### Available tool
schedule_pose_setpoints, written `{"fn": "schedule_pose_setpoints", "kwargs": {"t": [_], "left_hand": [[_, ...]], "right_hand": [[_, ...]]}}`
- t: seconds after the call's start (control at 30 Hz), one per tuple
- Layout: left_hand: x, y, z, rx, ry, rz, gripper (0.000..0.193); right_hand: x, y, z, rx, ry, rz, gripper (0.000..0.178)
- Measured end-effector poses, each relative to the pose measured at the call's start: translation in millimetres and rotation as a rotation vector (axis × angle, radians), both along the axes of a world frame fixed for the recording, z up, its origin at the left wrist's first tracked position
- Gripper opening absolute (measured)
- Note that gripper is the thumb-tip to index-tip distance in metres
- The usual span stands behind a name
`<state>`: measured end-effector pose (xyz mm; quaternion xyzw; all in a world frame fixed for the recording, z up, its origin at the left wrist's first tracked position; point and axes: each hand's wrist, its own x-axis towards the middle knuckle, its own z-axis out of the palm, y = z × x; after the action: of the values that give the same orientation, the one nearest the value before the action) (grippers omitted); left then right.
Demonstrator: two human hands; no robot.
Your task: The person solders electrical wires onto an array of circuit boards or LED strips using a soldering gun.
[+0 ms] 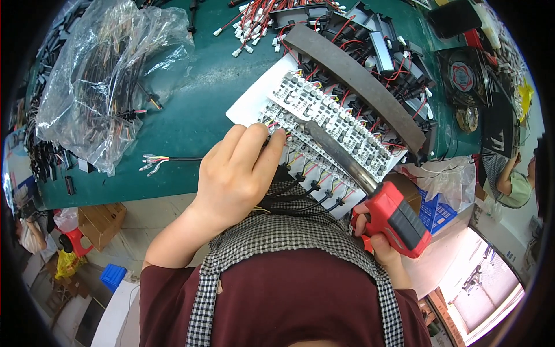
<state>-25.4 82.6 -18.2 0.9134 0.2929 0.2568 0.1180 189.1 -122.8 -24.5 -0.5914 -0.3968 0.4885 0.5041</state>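
Soldering, apparently: left hand (234, 168) pinching black cable (186, 158) at white circuit boards (296, 93), right hand (380, 246) gripping red soldering gun (399, 218); next likely needs steady heat.

Broad green worktop (193, 110) with a glossy, brightly lit surface. Pale tiled floor (139, 228) below the worktop's near edge, toward its left end. Close under that left end, a brown cardboard box (103, 224), a red stool-like piece (77, 238) and a yellow bag (68, 265). Farther from the worktop on that side, a blue plastic bin (113, 275). Just past the worktop's right near corner, a blue crate (437, 213). Well beyond that corner, a bright opening (483, 283), washed out by strong light, doorway or window hard to tell
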Motion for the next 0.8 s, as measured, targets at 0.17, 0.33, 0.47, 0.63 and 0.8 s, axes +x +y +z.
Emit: {"fn": "schedule_pose_setpoints", "kwargs": {"t": [0.17,0.33,0.47,0.63,0.8], "left_hand": [[-0.4,-1.1,-0.6,0.082,0.036,-0.015,0.038],[-0.1,0.5,-3.5,0.216,0.058,-0.024,0.026],[-0.2,0.3,-3.7,0.208,0.075,-0.035,0.025],[0.0,0.2,-3.4,0.202,0.081,-0.039,0.025],[0.9,-0.4,-1.6,0.212,0.091,-0.030,0.024]], "right_hand": [[-2.2,-2.4,2.3,-0.051,-0.113,-0.018,0.063],[6.0,-12.0,-8.1,-0.045,-0.611,0.177,0.052],[4.8,-5.9,-8.6,-0.080,-0.480,0.135,0.053],[-0.7,-9.6,-10.1,-0.098,-0.225,0.006,0.053],[-1.8,-16.7,-15.8,-0.031,-0.226,-0.053,0.053]]}}
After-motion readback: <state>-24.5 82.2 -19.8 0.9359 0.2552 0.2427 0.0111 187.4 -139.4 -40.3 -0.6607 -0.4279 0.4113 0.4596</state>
